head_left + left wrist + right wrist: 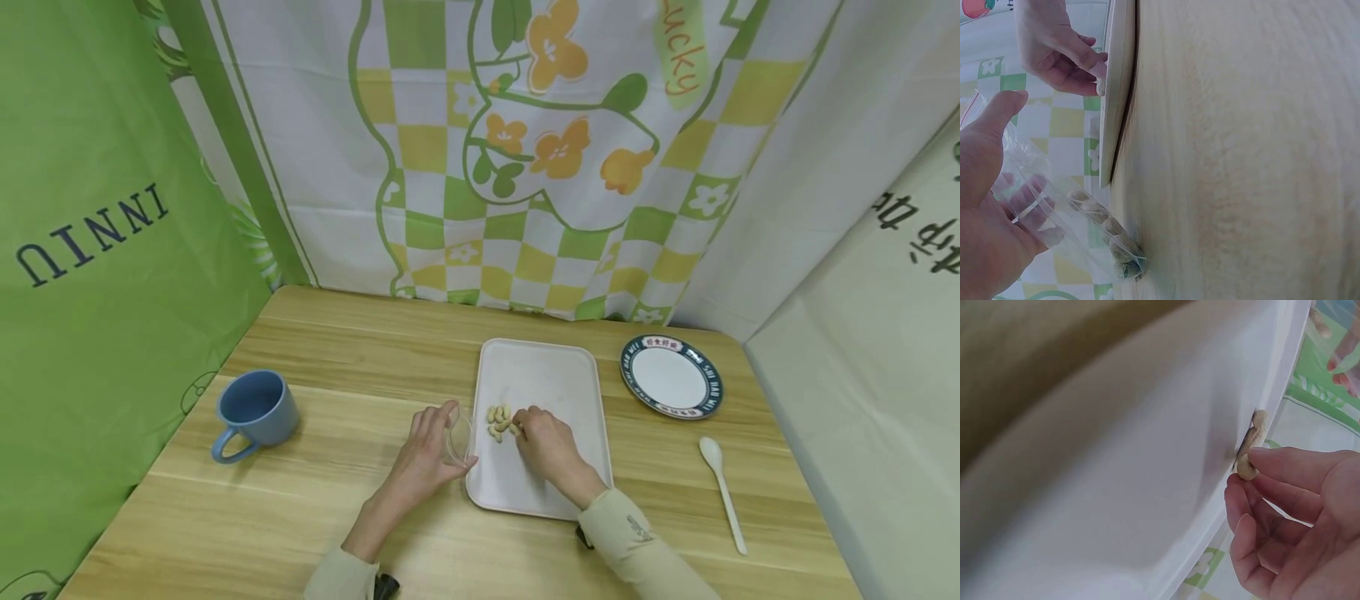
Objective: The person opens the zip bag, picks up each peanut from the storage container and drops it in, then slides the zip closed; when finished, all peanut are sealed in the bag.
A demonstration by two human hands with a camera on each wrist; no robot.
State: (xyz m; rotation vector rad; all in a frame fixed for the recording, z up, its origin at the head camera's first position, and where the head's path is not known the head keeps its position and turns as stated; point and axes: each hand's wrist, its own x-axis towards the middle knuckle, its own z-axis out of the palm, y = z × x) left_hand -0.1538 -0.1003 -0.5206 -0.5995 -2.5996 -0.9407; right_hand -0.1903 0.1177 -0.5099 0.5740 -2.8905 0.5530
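My left hand (423, 457) holds a clear plastic zip bag (1063, 209) by its spread mouth, at the left edge of a white tray (551, 375). Several peanuts (1110, 228) lie in the bottom of the bag, as the left wrist view shows. Over the tray, my right hand (551, 446) pinches one peanut (1246, 469) between thumb and fingertips. A small group of loose peanuts (497, 415) lies on the tray just left of those fingertips.
A blue mug (258, 408) stands at the left of the wooden table (360, 350). To the right are a dark-rimmed plate (669, 377) and a white spoon (723, 492). Behind the table hangs a patterned curtain (517, 233).
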